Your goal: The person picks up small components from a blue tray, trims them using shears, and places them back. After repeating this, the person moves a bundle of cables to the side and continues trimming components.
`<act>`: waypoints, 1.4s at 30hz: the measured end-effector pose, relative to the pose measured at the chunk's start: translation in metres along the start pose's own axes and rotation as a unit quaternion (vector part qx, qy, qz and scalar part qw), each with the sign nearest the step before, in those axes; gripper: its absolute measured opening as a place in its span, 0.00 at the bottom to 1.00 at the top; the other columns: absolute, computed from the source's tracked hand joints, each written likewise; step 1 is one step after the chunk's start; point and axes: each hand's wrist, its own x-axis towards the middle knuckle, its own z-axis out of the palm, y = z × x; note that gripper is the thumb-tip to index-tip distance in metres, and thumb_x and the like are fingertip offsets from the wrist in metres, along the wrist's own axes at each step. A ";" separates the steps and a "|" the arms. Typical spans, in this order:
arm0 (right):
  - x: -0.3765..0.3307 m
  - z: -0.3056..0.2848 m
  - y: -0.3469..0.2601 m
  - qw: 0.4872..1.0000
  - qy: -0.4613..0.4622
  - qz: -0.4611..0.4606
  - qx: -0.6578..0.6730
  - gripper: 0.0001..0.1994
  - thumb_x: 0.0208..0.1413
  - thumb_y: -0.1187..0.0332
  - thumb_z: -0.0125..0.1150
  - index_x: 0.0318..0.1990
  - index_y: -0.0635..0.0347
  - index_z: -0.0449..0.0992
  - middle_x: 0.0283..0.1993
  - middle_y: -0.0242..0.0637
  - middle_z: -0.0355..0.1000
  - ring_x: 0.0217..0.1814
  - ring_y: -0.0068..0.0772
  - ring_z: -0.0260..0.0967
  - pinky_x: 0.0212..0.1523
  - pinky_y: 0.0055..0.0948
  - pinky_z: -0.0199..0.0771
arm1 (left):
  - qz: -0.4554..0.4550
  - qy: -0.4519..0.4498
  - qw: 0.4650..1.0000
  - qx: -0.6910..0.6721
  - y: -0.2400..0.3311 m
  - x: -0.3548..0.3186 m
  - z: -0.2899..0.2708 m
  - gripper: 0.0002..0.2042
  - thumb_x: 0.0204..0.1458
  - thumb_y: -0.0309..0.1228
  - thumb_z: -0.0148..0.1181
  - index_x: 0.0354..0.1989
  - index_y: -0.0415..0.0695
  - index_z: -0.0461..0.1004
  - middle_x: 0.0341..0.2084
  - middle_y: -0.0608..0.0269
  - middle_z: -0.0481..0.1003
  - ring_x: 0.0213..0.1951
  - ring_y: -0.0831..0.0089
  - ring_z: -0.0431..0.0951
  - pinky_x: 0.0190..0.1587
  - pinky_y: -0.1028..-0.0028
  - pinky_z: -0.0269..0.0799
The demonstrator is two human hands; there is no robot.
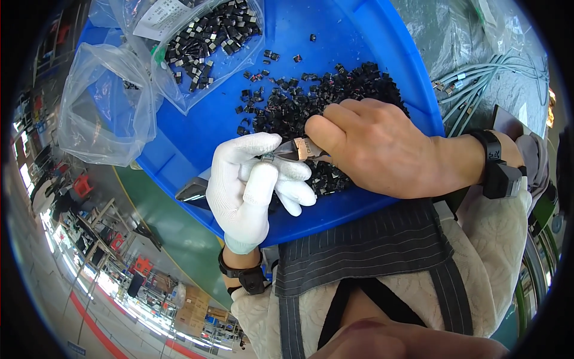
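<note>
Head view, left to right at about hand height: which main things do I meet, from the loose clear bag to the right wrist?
Clear bag, gloved left hand, pliers, bare right hand, black wristband.

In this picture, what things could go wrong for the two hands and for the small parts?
1. The pliers in the right hand are very close to the gloved left hand, so a slip might pinch it.
2. The left hand pinches a tiny part; it could drop among the loose black pieces and be hard to find.
3. The clear bag of parts lies beside those pieces; contents might mix if it spills.
</note>
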 end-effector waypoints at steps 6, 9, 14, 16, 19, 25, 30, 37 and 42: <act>-0.001 -0.006 0.003 0.999 0.003 -0.010 -0.048 0.12 0.41 0.72 0.57 0.36 0.61 0.67 0.26 0.34 0.59 0.27 0.31 0.64 0.26 0.30 0.66 | -0.008 0.007 1.000 -0.010 -0.001 0.001 0.002 0.12 0.58 0.23 0.43 0.50 0.35 0.60 0.28 0.44 0.76 0.22 0.68 0.78 0.19 0.78 0.72; 0.000 -0.007 0.005 0.995 0.013 -0.022 -0.094 0.13 0.40 0.72 0.57 0.37 0.62 0.68 0.26 0.33 0.59 0.28 0.31 0.63 0.27 0.29 0.64 | 0.003 0.011 1.000 0.002 -0.002 0.001 0.003 0.12 0.58 0.23 0.44 0.49 0.35 0.60 0.28 0.44 0.76 0.21 0.69 0.78 0.18 0.79 0.71; -0.001 -0.009 0.004 0.991 0.013 -0.025 -0.129 0.14 0.39 0.72 0.57 0.37 0.62 0.69 0.27 0.33 0.60 0.29 0.30 0.63 0.27 0.28 0.62 | 0.009 0.015 1.000 0.016 -0.004 0.000 0.005 0.12 0.57 0.22 0.44 0.49 0.36 0.60 0.28 0.44 0.76 0.20 0.71 0.77 0.19 0.80 0.70; -0.001 -0.008 0.002 0.990 0.011 -0.019 -0.137 0.14 0.39 0.72 0.57 0.37 0.62 0.69 0.27 0.33 0.61 0.29 0.30 0.63 0.27 0.28 0.61 | 0.021 0.020 0.999 0.036 -0.004 0.000 0.006 0.12 0.57 0.22 0.44 0.49 0.36 0.59 0.28 0.44 0.76 0.20 0.72 0.77 0.19 0.81 0.70; -0.001 -0.006 0.001 0.990 0.011 -0.015 -0.143 0.13 0.39 0.72 0.56 0.37 0.63 0.69 0.28 0.34 0.61 0.29 0.30 0.63 0.27 0.28 0.61 | 0.039 0.013 0.998 0.056 -0.008 -0.001 0.004 0.12 0.57 0.22 0.44 0.50 0.36 0.59 0.28 0.43 0.76 0.20 0.72 0.77 0.19 0.81 0.70; -0.001 -0.005 -0.003 0.986 0.004 -0.012 -0.164 0.14 0.39 0.72 0.56 0.37 0.64 0.69 0.28 0.35 0.62 0.29 0.30 0.62 0.28 0.27 0.61 | 0.042 0.017 0.996 0.075 -0.007 -0.003 0.006 0.12 0.58 0.23 0.44 0.50 0.36 0.58 0.28 0.43 0.76 0.21 0.71 0.77 0.20 0.81 0.71; -0.002 -0.002 -0.006 0.982 -0.007 -0.006 -0.188 0.14 0.40 0.73 0.56 0.37 0.65 0.69 0.27 0.35 0.61 0.29 0.30 0.61 0.28 0.28 0.61 | 0.027 0.011 0.997 0.068 -0.010 -0.004 0.005 0.12 0.58 0.23 0.43 0.51 0.37 0.58 0.29 0.42 0.75 0.22 0.70 0.78 0.22 0.79 0.73; -0.002 0.001 -0.009 0.982 -0.017 -0.008 -0.187 0.13 0.41 0.73 0.56 0.37 0.65 0.69 0.25 0.33 0.60 0.27 0.29 0.61 0.25 0.25 0.61 | 0.054 0.019 0.990 0.129 -0.014 -0.003 0.010 0.13 0.60 0.30 0.44 0.50 0.37 0.57 0.26 0.46 0.75 0.19 0.69 0.77 0.18 0.79 0.70; -0.001 0.001 -0.009 0.993 -0.034 0.010 -0.117 0.11 0.45 0.72 0.57 0.36 0.64 0.66 0.24 0.34 0.60 0.25 0.31 0.64 0.24 0.27 0.65 | 0.051 0.037 0.992 0.109 -0.012 -0.005 0.009 0.12 0.59 0.26 0.43 0.50 0.37 0.57 0.26 0.46 0.75 0.20 0.68 0.77 0.19 0.78 0.72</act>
